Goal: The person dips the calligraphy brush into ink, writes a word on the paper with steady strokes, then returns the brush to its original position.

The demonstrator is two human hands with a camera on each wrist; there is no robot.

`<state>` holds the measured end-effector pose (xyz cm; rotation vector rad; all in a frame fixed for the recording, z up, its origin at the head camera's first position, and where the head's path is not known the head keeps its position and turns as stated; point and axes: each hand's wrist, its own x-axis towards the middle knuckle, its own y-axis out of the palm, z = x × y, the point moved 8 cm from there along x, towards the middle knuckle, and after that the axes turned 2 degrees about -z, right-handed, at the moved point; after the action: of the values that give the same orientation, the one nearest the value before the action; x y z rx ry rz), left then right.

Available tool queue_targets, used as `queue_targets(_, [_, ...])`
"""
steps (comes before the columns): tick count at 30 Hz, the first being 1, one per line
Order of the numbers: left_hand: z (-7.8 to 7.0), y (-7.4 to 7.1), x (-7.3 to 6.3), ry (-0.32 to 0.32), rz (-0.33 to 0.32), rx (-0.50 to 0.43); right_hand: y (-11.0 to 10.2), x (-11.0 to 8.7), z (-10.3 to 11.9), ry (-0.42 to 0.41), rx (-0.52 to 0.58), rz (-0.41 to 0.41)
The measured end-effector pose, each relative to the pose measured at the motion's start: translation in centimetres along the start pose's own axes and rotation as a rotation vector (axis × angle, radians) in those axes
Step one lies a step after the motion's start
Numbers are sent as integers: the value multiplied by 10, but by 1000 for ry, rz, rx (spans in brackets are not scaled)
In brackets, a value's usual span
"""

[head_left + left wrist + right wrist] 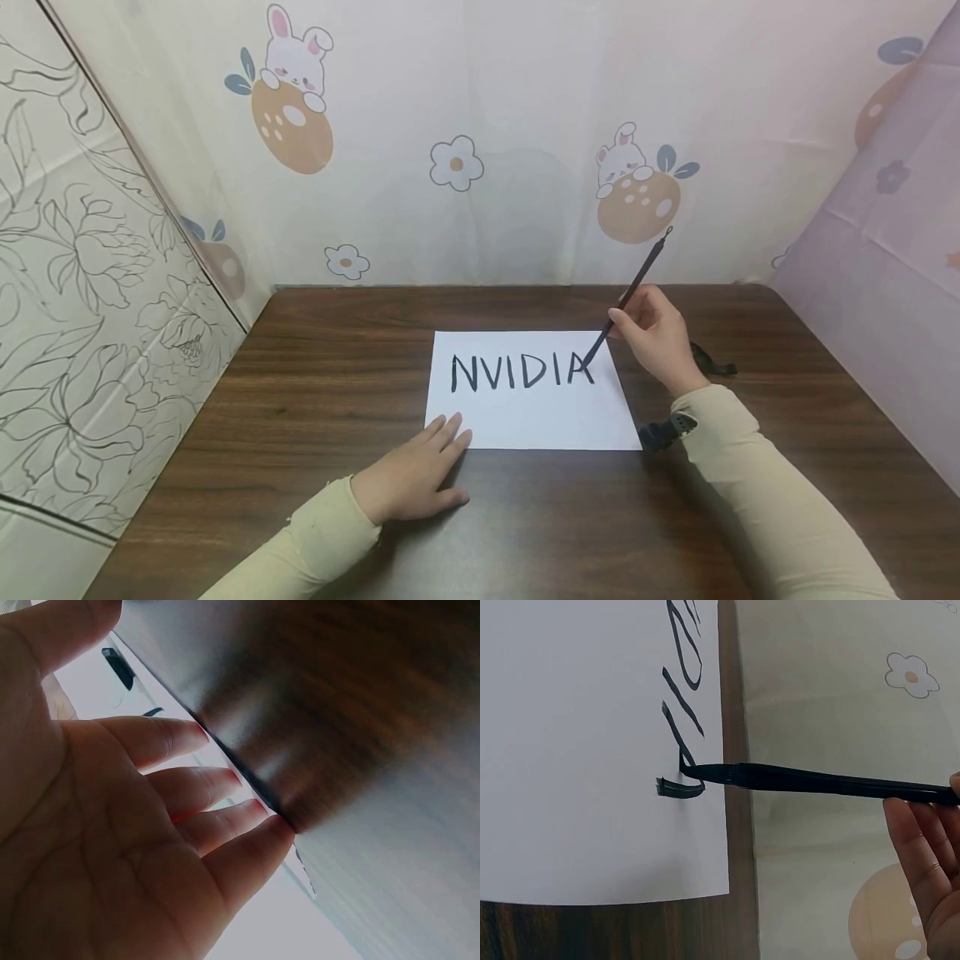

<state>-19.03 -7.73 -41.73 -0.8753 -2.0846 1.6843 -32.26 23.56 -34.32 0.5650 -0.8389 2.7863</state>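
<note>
A white sheet of paper lies on the wooden table, with NVIDIA brushed across it in black letters. My right hand pinches a dark calligraphy brush by its handle, slanting up and to the right. In the right wrist view the bristles meet the paper at the crossbar of the last letter A. My left hand rests at the paper's lower left corner, fingers spread and fairly straight. The left wrist view shows its fingertips along the sheet's edge.
The brown table reaches back to a wall cloth printed with rabbits and flowers. Behind my right wrist lies a small dark object, partly hidden. A black band sits at that wrist. A flower-patterned panel stands on the left.
</note>
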Motion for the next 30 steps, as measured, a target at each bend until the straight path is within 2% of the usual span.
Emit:
queue_targets(21, [0, 1, 1, 1, -2, 7, -7, 1, 0, -32, -18, -5])
queue_targets(30, [0, 1, 1, 4, -4, 6, -15, 5, 10, -64, -25, -26])
